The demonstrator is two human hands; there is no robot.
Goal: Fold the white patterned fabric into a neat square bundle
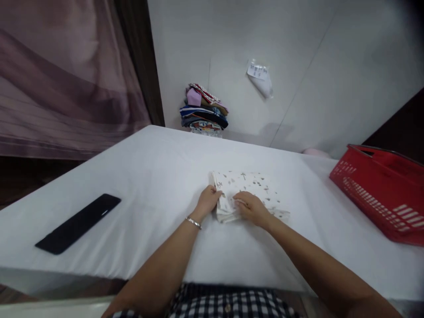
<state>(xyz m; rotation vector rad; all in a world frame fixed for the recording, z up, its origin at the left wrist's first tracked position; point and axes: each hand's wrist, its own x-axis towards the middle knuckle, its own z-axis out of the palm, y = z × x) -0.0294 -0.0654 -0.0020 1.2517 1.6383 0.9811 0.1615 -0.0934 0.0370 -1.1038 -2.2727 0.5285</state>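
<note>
A white cloth with small brown and grey prints [245, 179] lies folded in layers on the white-covered table in front of me. My left hand [208, 199] grips its left edge, thumb on top and the other fingers partly hidden. Over the near part of the cloth, my right hand [252, 209] is closed with a fold of the fabric pinched between thumb and fingers. A silver bracelet circles my left wrist. The kind of garment or cloth cannot be made out from the folded shape.
On the white table cover [159, 168] lies a flat black board-like object [79, 223] at the left. A red plastic basket [380, 190] stands at the right. Behind the far edge, a stack of folded clothes [204, 110] rises against the wall. A paper in plastic [260, 78] hangs there.
</note>
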